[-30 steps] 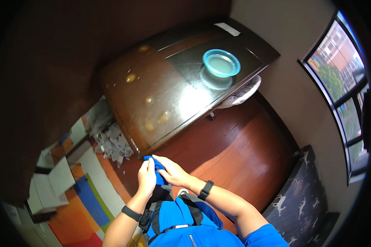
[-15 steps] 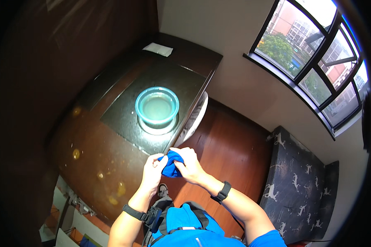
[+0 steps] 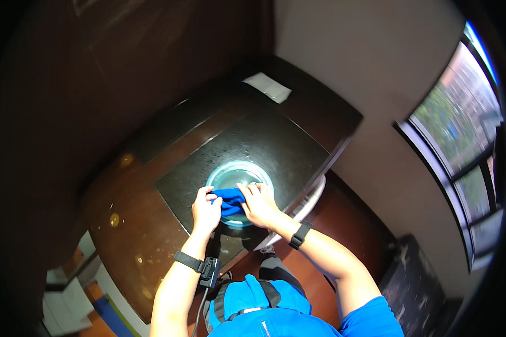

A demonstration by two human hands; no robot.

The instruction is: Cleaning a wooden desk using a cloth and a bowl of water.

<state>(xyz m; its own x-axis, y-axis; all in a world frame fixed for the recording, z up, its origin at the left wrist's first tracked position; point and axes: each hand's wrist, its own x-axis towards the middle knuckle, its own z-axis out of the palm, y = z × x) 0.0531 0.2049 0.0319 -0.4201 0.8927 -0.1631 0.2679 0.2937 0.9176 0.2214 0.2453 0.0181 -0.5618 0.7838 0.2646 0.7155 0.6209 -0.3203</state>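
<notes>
Both hands now over the bowl; half a second ago they held the cloth in the air short of the table edge, and a second ago they were over the floor with the bowl far off. Left hand and right hand each grip an end of the blue cloth, fingers curled tight on it. Cloth sits bunched between the hands, over the near half of the teal bowl, at the bowl's 6 o'clock; cannot tell if it touches the liquid inside. Black band on each wrist, a small device with a cable hanging at the left one.

Bowl stands on a dark glossy panel in the middle of the brown wooden table. Yellowish spots on the wood at 9 o'clock and 7 o'clock from the bowl. White chair back just under the table edge at 4 o'clock. White paper sheet at 12 o'clock, near the far corner. Dark wood wall behind at 11 o'clock, pale wall at 1 o'clock, big window at 3 o'clock. Dark patterned bench at 4 o'clock.
</notes>
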